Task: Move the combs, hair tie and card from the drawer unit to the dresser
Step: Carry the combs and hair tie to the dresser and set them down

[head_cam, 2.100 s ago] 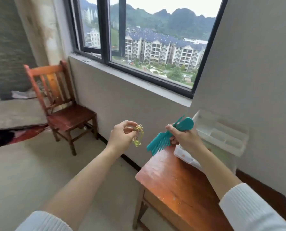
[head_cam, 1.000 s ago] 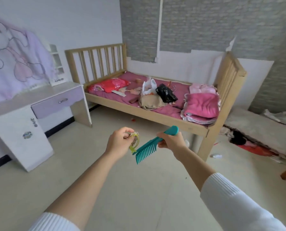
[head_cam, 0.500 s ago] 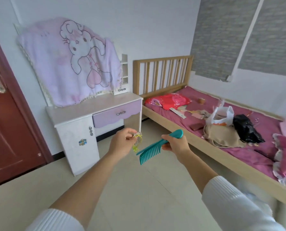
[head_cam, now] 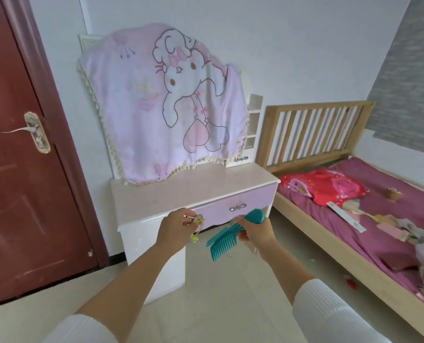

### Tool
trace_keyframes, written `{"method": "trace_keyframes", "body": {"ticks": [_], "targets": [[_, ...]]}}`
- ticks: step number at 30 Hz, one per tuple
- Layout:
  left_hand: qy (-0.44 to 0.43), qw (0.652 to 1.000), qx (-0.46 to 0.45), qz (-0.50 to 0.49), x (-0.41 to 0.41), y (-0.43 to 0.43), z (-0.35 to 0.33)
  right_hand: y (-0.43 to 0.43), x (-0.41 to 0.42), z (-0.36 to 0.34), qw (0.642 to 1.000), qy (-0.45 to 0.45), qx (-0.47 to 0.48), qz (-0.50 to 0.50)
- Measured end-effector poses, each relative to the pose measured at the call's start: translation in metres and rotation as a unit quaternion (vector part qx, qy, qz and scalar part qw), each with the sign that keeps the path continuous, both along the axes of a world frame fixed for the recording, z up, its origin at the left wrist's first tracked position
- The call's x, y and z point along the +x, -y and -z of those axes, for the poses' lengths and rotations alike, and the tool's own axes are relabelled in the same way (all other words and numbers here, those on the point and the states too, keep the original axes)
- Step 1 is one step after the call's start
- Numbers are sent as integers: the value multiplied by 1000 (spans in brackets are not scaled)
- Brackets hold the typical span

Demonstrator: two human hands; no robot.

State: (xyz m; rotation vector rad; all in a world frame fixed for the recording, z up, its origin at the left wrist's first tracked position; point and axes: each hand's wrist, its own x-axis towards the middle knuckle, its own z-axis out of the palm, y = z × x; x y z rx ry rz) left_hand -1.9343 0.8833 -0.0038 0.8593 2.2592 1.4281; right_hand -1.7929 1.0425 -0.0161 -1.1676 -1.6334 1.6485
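My left hand [head_cam: 175, 231] pinches a yellow hair tie [head_cam: 198, 227] that dangles from its fingertips. My right hand [head_cam: 254, 231] grips two teal combs [head_cam: 224, 240] by their handles, teeth pointing down and left. Both hands hover just in front of the white dresser [head_cam: 181, 191], level with its lilac drawer [head_cam: 233, 209]. The dresser top is bare. No card is visible, and the drawer unit is out of view.
A pink cartoon blanket [head_cam: 166, 105] drapes over the dresser's mirror. A dark red door [head_cam: 20, 157] stands to the left. A wooden bed [head_cam: 354, 219] with clutter on a magenta sheet fills the right. Pale tiled floor [head_cam: 218, 293] lies below my arms.
The view has swung from the window and wooden table past the bed to face the dresser, which is now much closer. Both hands keep hold of the same items.
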Motion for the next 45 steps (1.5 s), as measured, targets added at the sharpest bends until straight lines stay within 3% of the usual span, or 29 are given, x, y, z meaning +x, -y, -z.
{"method": "trace_keyframes", "body": {"ticks": [11, 18, 21, 23, 26, 29, 31, 34, 40, 45], "targets": [[-10, 997, -63, -43, -214, -104, 42, -107, -214, 21, 987, 79, 90, -111], [7, 992, -93, -90, -328, -181, 82, -195, -341, 46, 935, 122, 234, -235], [-5, 986, -110, -122, -361, -212, 99, -229, -388, 64, 849, 182, 361, -341], [-60, 979, -143, -135, -378, -228, 110, -249, -416, 76, 779, 209, 431, -405], [-189, 948, -205, -156, -394, -245, 124, -268, -450, 100, 642, 255, 528, -495], [-298, 915, -257, -86, -397, -256, 133, -275, -469, 127, 514, 274, 589, -560], [-316, 904, -283, -60, -397, -257, 146, -275, -471, 145, 466, 259, 609, -587], [-266, 905, -332, -28, -388, -252, 177, -275, -464, 170, 428, 255, 617, -610], [-238, 910, -340, -9, -377, -244, 203, -292, -447, 194, 412, 248, 606, -633], [-234, 901, -364, 18, -377, -247, 199, -307, -431, 193, 473, 275, 563, -619]]}}
